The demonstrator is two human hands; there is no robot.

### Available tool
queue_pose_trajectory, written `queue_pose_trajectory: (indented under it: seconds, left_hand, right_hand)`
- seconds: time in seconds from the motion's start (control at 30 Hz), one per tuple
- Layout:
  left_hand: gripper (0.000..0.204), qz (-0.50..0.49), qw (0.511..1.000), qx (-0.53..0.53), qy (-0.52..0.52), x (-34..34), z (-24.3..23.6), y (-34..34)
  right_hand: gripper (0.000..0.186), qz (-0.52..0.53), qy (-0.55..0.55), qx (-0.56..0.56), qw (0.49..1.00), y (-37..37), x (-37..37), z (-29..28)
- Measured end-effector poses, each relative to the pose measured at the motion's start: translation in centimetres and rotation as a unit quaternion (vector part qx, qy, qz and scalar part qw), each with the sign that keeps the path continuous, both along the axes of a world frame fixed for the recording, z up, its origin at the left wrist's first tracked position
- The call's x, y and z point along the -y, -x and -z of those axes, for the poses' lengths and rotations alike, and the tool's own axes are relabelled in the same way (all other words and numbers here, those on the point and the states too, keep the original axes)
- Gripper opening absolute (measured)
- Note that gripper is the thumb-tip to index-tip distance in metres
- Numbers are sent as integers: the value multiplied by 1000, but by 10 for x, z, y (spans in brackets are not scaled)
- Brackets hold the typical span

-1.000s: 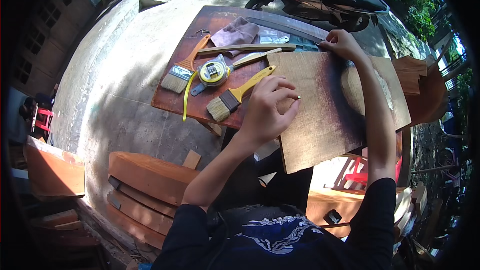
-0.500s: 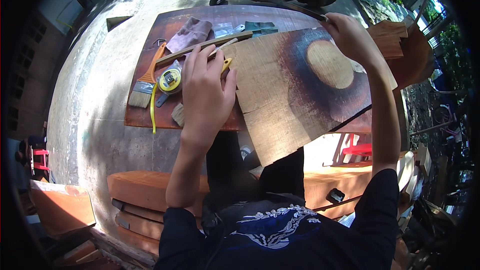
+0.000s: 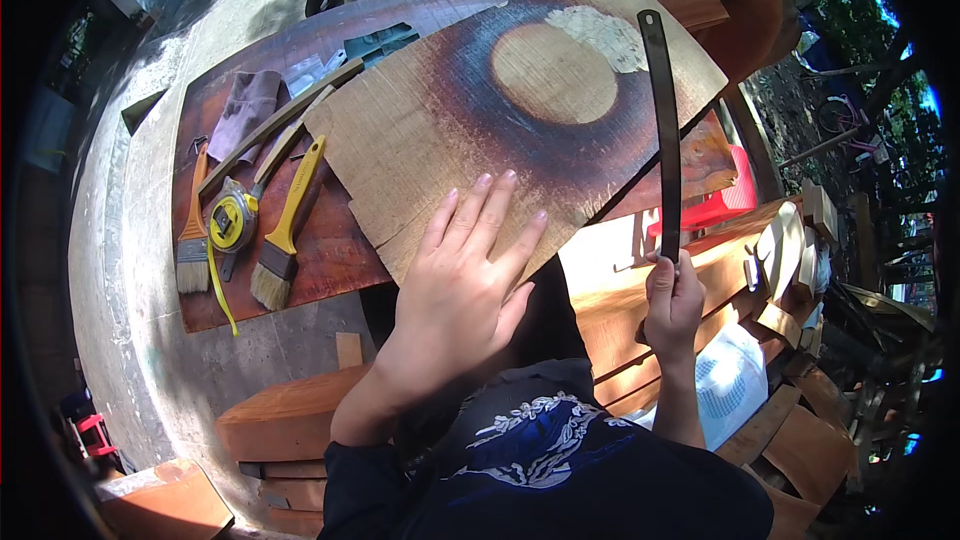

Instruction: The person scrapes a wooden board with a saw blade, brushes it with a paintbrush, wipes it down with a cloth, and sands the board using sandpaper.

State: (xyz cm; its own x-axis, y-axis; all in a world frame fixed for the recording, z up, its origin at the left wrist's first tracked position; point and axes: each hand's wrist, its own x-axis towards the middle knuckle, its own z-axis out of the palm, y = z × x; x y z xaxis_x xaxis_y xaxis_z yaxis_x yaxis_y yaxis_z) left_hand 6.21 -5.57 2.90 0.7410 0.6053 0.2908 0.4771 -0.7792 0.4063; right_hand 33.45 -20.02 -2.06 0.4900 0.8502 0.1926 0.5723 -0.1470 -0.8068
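Observation:
My left hand [image 3: 465, 265] rests flat with its fingers stretched out on the near edge of a thin wooden board [image 3: 375, 170]. A dark scorched ring surrounds a pale round patch on that board. In my right hand [image 3: 672, 300], at the board's right, is the lower end of a long, flat, dark metal strip [image 3: 664, 130]. The strip points away from me, its upper part over the board, and has a hole near its far end. Beneath the board is a reddish-brown wooden table top [image 3: 330, 260].
On the table's left lie a yellow-handled paintbrush [image 3: 290, 230], an orange-handled brush [image 3: 193, 240], a yellow tape measure [image 3: 232, 220], thin wooden sticks [image 3: 285, 123] and a purple cloth [image 3: 247, 105]. Wooden slabs [image 3: 290, 418] are stacked near me. A red plastic stool [image 3: 728, 190] stands at the right.
My right hand has come down toward me with the strip, which now points away instead of leftward. My left hand has moved right, onto the board's near edge. The view has shifted.

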Motion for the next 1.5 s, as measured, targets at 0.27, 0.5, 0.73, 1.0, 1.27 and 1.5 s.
queue_pose_trajectory:
  seconds: [0.27,0.5,0.73,1.0,1.27,1.5]
  left_hand:
    - [66,-16,1000,-14,22,0,-3,-2]
    - [66,-34,999,-3,31,-2,-6,-8]
    - [64,-54,998,3,37,-2,-6,-10]
    - [62,-59,998,-3,19,1,-5,-11]
    - [61,-55,998,7,14,0,-5,-12]
    - [62,-45,999,21,2,-1,0,-7]
  right_hand:
    - [19,-69,55,175,981,1,-45,-10]
    - [19,-48,115,135,983,3,-21,-9]
    - [19,-48,101,132,985,11,-28,-5]
    - [19,-51,95,137,985,21,-43,-18]
    - [20,-26,101,144,984,17,-12,-4]
    - [20,-22,87,184,979,25,-30,-6]
